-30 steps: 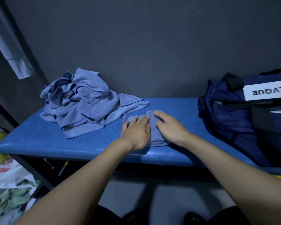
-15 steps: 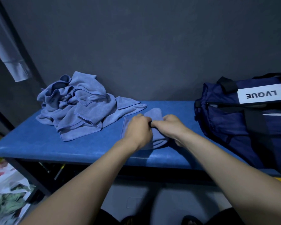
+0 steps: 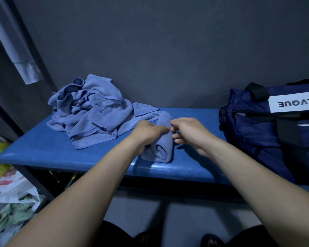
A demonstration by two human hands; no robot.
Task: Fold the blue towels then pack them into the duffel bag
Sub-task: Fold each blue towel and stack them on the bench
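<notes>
A folded blue towel (image 3: 163, 147) stands half rolled on the blue bench (image 3: 48, 152), near its front edge. My left hand (image 3: 146, 133) grips the towel from the left, with the fingers curled over its top. From the right, my right hand (image 3: 190, 133) has curled fingers and thumb pinching the towel's right edge. A heap of unfolded blue towels (image 3: 95, 113) lies on the bench's back left. The navy duffel bag (image 3: 268, 132) with a white LVQUE label sits on the bench's right end, its top zip open.
A dark wall runs close behind the bench. Plastic bags and cloth (image 3: 14, 196) lie on the floor at the lower left. A pale cloth (image 3: 16, 50) hangs at the upper left. My legs and feet show below the bench.
Both hands went from lying flat on the folded towel to gripping it. The towel has been gathered and raised into a narrower roll. The camera has shifted slightly.
</notes>
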